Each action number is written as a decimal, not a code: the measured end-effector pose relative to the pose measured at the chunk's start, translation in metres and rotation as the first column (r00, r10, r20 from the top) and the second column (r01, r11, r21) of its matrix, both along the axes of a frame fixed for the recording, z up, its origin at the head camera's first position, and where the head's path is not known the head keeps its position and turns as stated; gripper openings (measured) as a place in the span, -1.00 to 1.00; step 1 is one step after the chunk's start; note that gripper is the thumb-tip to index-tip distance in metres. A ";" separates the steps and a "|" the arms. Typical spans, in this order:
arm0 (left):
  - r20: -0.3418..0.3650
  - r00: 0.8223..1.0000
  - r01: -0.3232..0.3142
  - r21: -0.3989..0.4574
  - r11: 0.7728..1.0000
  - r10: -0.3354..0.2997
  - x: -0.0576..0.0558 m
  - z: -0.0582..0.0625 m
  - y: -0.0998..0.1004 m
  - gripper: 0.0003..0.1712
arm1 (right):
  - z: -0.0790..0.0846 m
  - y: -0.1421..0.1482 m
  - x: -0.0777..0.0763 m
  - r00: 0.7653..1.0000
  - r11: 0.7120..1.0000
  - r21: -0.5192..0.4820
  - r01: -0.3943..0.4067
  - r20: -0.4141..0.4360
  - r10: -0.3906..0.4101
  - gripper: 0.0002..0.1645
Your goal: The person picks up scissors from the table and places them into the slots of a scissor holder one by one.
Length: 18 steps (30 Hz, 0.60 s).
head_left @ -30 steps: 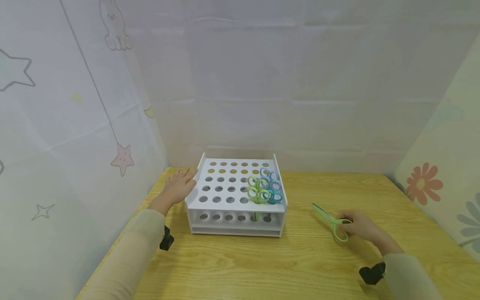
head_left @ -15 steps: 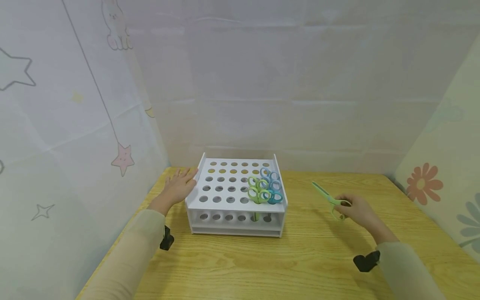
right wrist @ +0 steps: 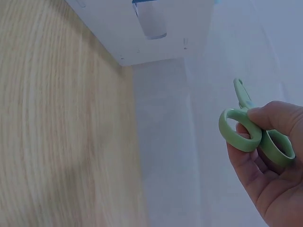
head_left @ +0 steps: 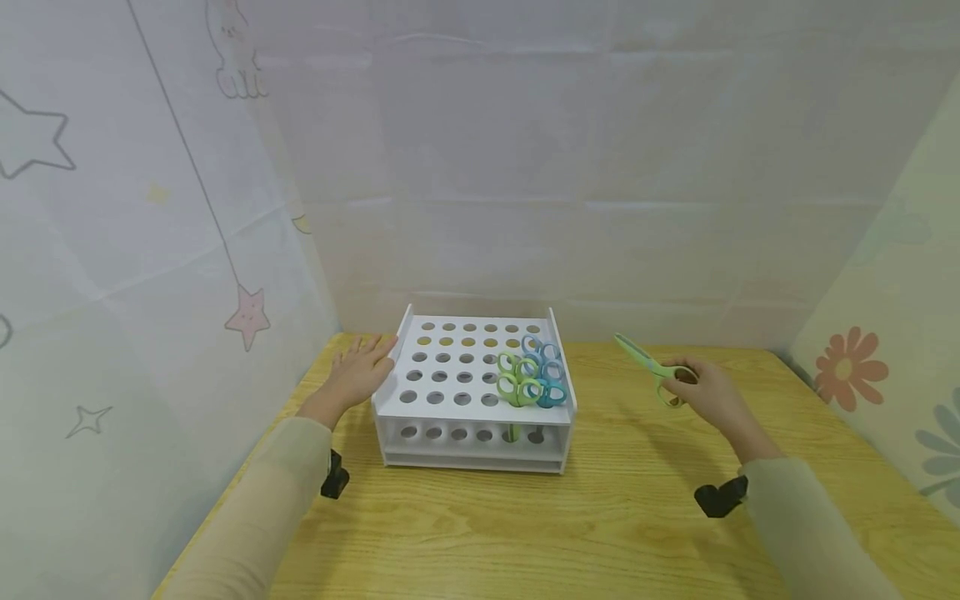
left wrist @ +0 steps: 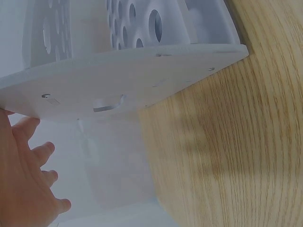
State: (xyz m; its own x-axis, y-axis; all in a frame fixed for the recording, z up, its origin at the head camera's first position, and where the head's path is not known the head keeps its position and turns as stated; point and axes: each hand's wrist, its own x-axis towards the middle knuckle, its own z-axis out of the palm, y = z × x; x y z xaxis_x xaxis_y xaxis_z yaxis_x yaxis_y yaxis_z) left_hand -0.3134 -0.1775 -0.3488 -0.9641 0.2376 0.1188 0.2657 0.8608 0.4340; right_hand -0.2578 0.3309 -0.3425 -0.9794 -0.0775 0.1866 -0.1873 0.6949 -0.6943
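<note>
A white rack (head_left: pixel 450 408) with rows of round holes stands on the wooden table. My left hand (head_left: pixel 356 372) rests against the rack's left side panel, fingers extended; in the left wrist view its fingertips are at the panel's edge. To the right of the rack, above the table, my right hand (head_left: pixel 708 392) pinches light green scissors (head_left: pixel 654 367) by their handles. Their blades point up and to the left, toward the back. In the right wrist view the thumb presses on the scissors (right wrist: pixel 246 137) near the pivot.
Green scissors (head_left: pixel 517 390) and several blue scissors (head_left: pixel 551 393) stand handles-up in holes at the rack's right side. The wooden table (head_left: pixel 480 525) extends in front. Printed cloth (head_left: pixel 585 167) hangs behind and at both sides.
My right hand has lifted the green scissors from low over the table, moving them up and back, slightly left. My left hand has stayed at the rack.
</note>
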 end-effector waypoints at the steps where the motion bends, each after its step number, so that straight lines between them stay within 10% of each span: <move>1: -0.001 1.000 0.000 0.000 1.000 0.000 0.000 0.000 0.000 -0.40 | 0.002 -0.001 -0.001 1.000 1.000 -0.009 -0.006 -0.008 0.006 -0.47; 18: -0.001 1.000 -0.003 0.004 1.000 0.003 -0.001 0.000 0.000 -0.40 | 0.040 -0.027 -0.018 0.995 0.998 -0.064 -0.020 -0.100 0.014 -0.47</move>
State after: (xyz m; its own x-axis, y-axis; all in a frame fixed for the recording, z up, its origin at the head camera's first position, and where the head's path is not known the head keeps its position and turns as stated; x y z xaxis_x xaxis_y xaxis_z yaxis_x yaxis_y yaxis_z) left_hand -0.3140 -0.1775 -0.3490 -0.9647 0.2340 0.1211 0.2635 0.8600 0.4370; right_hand -0.2754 0.3041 -0.3021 -0.9543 -0.0787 0.2883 -0.2692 0.6453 -0.7149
